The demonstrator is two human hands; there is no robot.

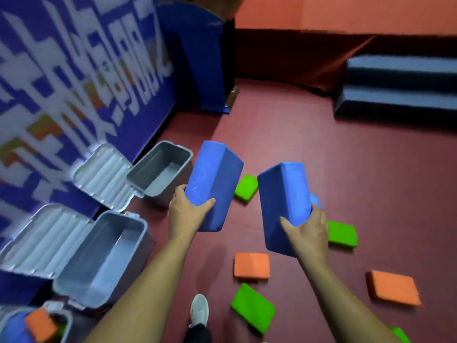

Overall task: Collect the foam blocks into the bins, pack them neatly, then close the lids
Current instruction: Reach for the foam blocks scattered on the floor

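My left hand point(189, 211) grips the lower end of one blue foam block point(215, 177), held up in the air. My right hand point(308, 231) grips a second blue foam block point(284, 201) beside it. Two grey bins stand open along the left wall: a far bin point(162, 169) and a near bin point(103, 258), both with nothing inside and their ribbed lids leaning back. A third bin point(37, 325) at the bottom left holds orange and blue blocks. Loose green blocks point(246, 188) point(342, 233) point(253, 308) and orange blocks point(251, 265) point(394, 288) lie on the red floor.
A blue patterned wall point(74, 82) runs along the left behind the bins. Grey padded steps point(400, 90) stand at the far right against an orange wall. My white shoe point(199, 309) is on the floor below my arms. Another green block point(400, 334) shows at the bottom right edge.
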